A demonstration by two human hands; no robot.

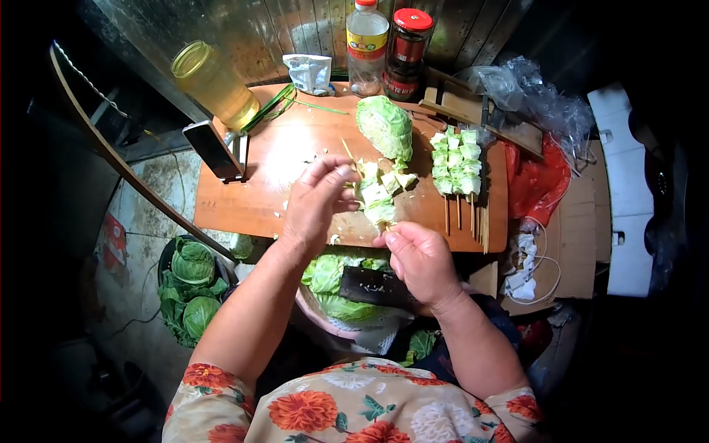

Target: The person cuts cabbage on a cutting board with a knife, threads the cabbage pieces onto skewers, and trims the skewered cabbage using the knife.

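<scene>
Broadly, the wooden table (255, 203) spans the scene; below its near edge, cabbage heads (325, 273) lie heaped, a dark blade (373, 286) resting across them; toward the back of the table sits a pale cut cabbage (384, 124), probably the heaviest item on the tabletop, dense, and best taken with a whole palm around its rounded side. To the right, a row of loaded skewers (456, 162) lies side by side, bare stick ends pointing toward the person. The right hand (419, 255) pinches the lower end of a stick between thumb and forefinger; the left hand (316, 198) is curled beside the upper shaft, its thumb near the forefinger (whether it grips the stick or a leaf, one cannot tell). The cabbage skewer (379, 210) itself lies between the two hands, over the near half of the table, its stacked leaf pieces toward the right hand and its bare tip (345, 144) beyond the left; it should handle as a light thing — stiff along the stick, soft and crisp in the leaf, perhaps slippery if damp; the bare lower end offers the surest hold, whereas squeezed leaves could split. Smallest are the loose cabbage pieces (402, 179) beside it — light, easily torn, best lifted flat between fingertips.
</scene>
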